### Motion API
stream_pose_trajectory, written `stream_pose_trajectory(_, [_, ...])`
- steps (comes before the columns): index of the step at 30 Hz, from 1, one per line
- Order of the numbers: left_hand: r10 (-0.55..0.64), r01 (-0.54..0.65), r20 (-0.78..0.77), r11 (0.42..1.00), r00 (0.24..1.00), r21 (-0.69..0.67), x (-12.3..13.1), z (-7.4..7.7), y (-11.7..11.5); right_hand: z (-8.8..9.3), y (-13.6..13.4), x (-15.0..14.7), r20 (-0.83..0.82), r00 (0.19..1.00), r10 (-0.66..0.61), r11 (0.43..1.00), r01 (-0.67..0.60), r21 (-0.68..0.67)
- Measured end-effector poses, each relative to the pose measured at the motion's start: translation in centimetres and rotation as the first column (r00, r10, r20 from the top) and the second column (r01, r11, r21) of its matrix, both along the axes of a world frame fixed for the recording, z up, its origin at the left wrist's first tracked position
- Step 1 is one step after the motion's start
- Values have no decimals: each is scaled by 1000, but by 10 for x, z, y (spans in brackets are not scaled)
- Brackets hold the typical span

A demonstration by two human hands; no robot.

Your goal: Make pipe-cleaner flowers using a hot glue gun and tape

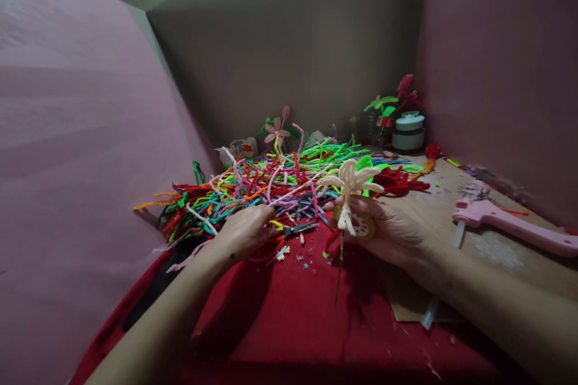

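Observation:
My right hand (388, 225) is closed round a white pipe-cleaner flower (352, 177), its petals spread at the top and a thin dark wire stem (339, 277) pointing down. A yellow-rimmed round piece with a white toothed centre (360, 224) shows behind the flower's base, against that palm; its kind is unclear. My left hand (248, 228) is closed, and a white pipe cleaner (298, 189) runs from its fingers toward the flower. Close by that hand lie small cutters (298, 228) with dark jaws and yellow handles. The left fingertips are partly hidden.
A heap of coloured pipe cleaners (262, 174) spreads across the red cloth (298, 325). At right, a pink glue gun (515, 222) with a glue stick rests on a brown board (492, 252). Behind are a pink flower (276, 132) and a lidded jar (408, 132). Walls enclose both sides.

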State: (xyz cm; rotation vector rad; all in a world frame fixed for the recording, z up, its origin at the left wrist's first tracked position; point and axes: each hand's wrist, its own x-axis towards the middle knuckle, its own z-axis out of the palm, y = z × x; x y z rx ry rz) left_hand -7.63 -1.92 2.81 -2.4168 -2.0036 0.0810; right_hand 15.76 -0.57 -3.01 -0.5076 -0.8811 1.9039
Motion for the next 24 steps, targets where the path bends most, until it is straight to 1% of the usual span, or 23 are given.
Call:
stream_pose_trajectory(1, [-32,25,161,999,986,46,11,2,-4,-1,0,-1,1,1000,-9,1000,9,16])
stream_pose_trajectory(2, [-76,67,363,997,929,38,24,4,-8,-3,1,-2,-2,1000,-22,999,22,32])
stream_pose_trajectory(3, [-84,106,546,994,833,-9,38,5,-13,-4,1,-3,-11,999,-40,998,40,48])
stream_pose_trajectory(4, [-47,122,688,991,724,-60,52,5,-18,-5,1,-3,-25,998,-60,996,62,62])
stream_pose_trajectory(5, [-17,144,784,985,621,-93,65,5,-21,-6,0,-4,-41,996,-77,994,80,79])
stream_pose_trajectory(7, [11,180,869,977,495,-116,86,1,-25,-6,-1,-6,-60,995,-81,989,88,122])
stream_pose_trajectory(8, [31,211,901,968,432,-135,93,-2,-26,-6,-2,-6,-61,996,-70,986,78,148])
stream_pose_trajectory(10, [77,223,941,962,330,-157,100,-9,-24,-4,-5,-7,-49,998,-41,982,49,182])
stream_pose_trajectory(13, [70,229,971,965,229,-124,101,-19,-21,-2,-6,-9,-54,998,-42,985,51,165])
stream_pose_trajectory(15, [62,206,980,973,191,-102,100,-23,-20,-2,-6,-10,-64,997,-48,990,56,131])
stream_pose_trajectory(17, [63,171,979,980,194,-97,101,-24,-20,-2,-4,-11,-79,994,-77,991,85,104])
stream_pose_trajectory(18, [54,151,974,984,220,-89,102,-24,-21,-2,-4,-11,-92,990,-111,988,119,94])
stream_pose_trajectory(19, [26,126,963,990,268,-61,103,-24,-21,-2,-3,-11,-106,983,-150,983,160,89])
stream_pose_trajectory(20, [-25,96,939,995,344,-8,104,-25,-20,-2,-3,-11,-116,975,-192,976,202,87])
stream_pose_trajectory(21, [-95,66,889,995,448,73,105,-27,-20,-2,-3,-11,-121,967,-225,968,236,90])
stream_pose_trajectory(22, [-173,46,805,983,567,178,105,-30,-19,-2,-3,-11,-119,962,-245,961,257,98])
stream_pose_trajectory(23, [-245,48,685,955,686,293,105,-34,-18,-1,-3,-10,-115,960,-255,957,267,109])
stream_pose_trajectory(24, [-299,71,541,913,786,401,104,-39,-17,-1,-4,-10,-115,959,-261,954,274,122])
